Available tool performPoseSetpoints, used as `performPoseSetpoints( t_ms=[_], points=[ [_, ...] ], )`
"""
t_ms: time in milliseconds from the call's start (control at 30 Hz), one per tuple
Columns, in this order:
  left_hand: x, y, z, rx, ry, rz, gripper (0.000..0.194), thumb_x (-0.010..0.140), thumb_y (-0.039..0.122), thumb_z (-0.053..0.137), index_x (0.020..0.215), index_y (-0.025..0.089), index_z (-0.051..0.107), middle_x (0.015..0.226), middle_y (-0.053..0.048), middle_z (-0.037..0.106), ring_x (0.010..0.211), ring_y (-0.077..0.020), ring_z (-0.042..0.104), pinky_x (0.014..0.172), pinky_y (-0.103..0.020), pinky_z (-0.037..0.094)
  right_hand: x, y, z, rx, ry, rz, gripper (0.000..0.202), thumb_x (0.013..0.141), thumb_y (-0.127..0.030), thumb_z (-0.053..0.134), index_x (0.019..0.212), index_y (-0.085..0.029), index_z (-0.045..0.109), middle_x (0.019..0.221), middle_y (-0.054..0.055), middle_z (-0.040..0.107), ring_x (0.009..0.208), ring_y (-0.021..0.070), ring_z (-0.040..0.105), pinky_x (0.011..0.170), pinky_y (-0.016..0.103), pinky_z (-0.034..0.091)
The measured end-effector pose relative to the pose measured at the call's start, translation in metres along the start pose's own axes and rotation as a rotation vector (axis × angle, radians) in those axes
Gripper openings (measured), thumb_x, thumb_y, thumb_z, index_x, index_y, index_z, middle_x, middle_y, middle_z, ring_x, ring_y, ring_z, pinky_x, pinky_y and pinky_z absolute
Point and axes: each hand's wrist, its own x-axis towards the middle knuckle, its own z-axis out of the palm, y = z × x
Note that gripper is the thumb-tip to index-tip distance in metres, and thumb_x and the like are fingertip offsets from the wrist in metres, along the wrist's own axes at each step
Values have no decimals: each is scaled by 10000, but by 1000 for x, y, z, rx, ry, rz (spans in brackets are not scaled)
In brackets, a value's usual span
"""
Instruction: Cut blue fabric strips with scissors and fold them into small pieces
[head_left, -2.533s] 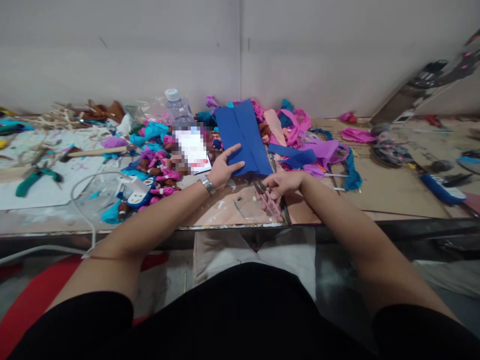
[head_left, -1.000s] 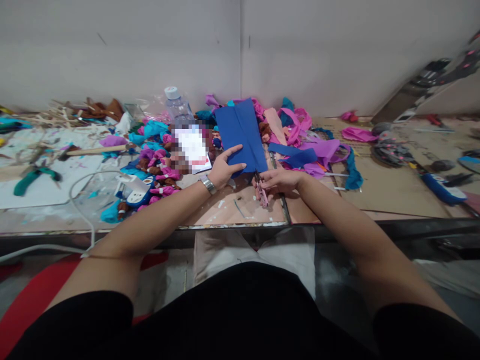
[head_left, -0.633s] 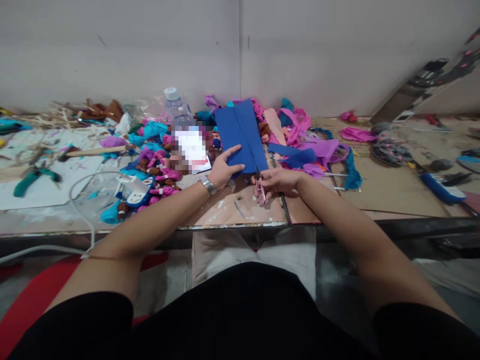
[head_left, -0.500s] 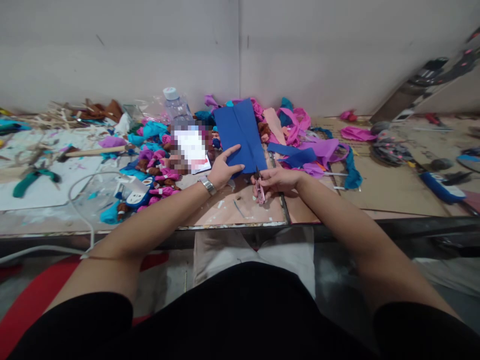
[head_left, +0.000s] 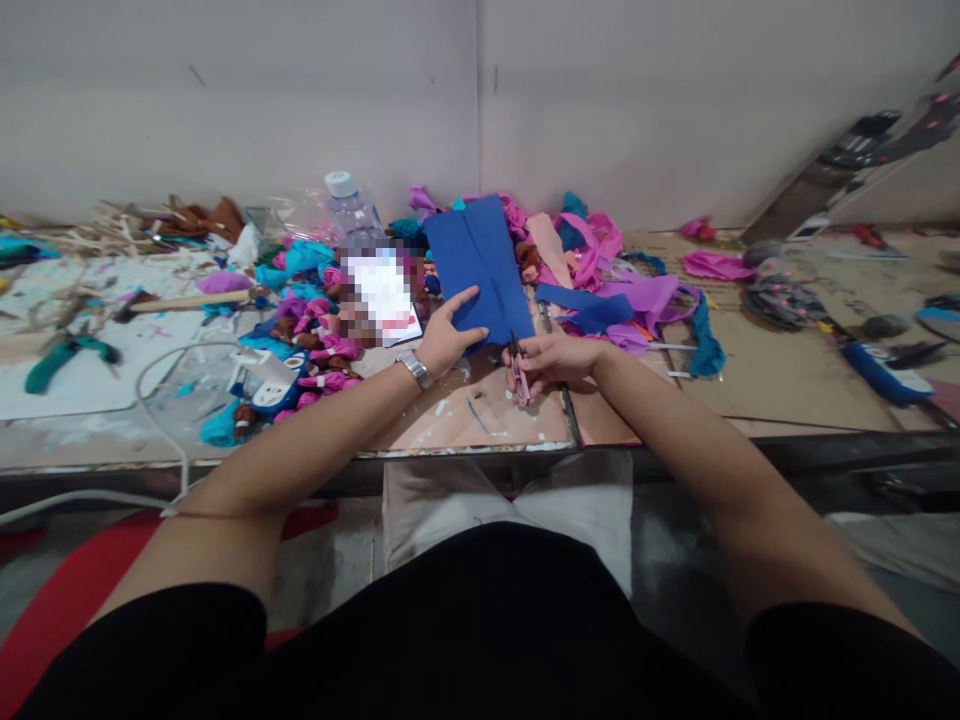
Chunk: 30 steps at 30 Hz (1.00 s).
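A blue sheet (head_left: 480,255) with a crease or slit down it lies at the middle of the table. My left hand (head_left: 448,335), with a silver watch at the wrist, rests on its lower left part, thumb and forefinger spread apart. My right hand (head_left: 547,362) is closed around small pink-handled scissors (head_left: 521,378), whose dark tips touch the sheet's lower edge. Blue cut strips (head_left: 600,310) lie just right of the sheet.
A lit phone (head_left: 386,295) and a capped clear bottle (head_left: 352,210) stand left of the sheet among pink, teal and brown bundles. Green pliers (head_left: 71,355), a hammer (head_left: 187,300) and a white cable are further left. Purple and pink pieces (head_left: 649,300) lie at right.
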Motion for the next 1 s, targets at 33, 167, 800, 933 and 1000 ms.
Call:
performPoseSetpoints(
  t_ms=[33, 167, 800, 933, 1000],
  points=[
    [0, 0, 0, -4, 2, -4, 837, 701, 206, 855, 1500, 189, 604, 1503, -133, 636, 1370, -337, 626, 1207, -536, 516, 0, 0, 0, -3, 0, 1, 382, 935, -338, 825, 1156, -168, 564, 1048, 106, 805, 935, 244, 831, 748, 301, 696],
    [0, 1, 1, -13, -12, -9, 841, 710, 209, 849, 1510, 182, 589, 1524, -146, 617, 1375, -341, 621, 1171, -522, 548, 0, -1, 2, -8, 11, -6, 368, 941, -335, 818, 1149, -166, 565, 1038, 105, 803, 928, 240, 831, 736, 289, 691],
    [1, -6, -1, -5, -8, 13, 838, 718, 227, 852, 1514, 217, 591, 1535, -124, 613, 1407, -326, 606, 1244, -533, 475, 1, -2, 0, 3, -31, -14, 366, 933, -320, 824, 1122, -167, 551, 1027, 103, 809, 927, 250, 833, 732, 296, 703],
    [1, -5, -1, -9, -6, 6, 847, 710, 238, 864, 1512, 206, 594, 1531, -135, 613, 1405, -326, 604, 1239, -533, 477, 2, -3, -1, 0, -46, -16, 346, 940, -311, 814, 1111, -169, 549, 1013, 99, 808, 917, 249, 835, 720, 299, 705],
    [0, -4, -1, -7, -1, 0, 846, 704, 240, 865, 1506, 209, 600, 1528, -132, 617, 1403, -327, 605, 1233, -532, 482, 2, -3, -1, 0, -39, -22, 338, 942, -313, 811, 1107, -173, 551, 1010, 94, 808, 914, 243, 834, 713, 291, 703]
  ],
)
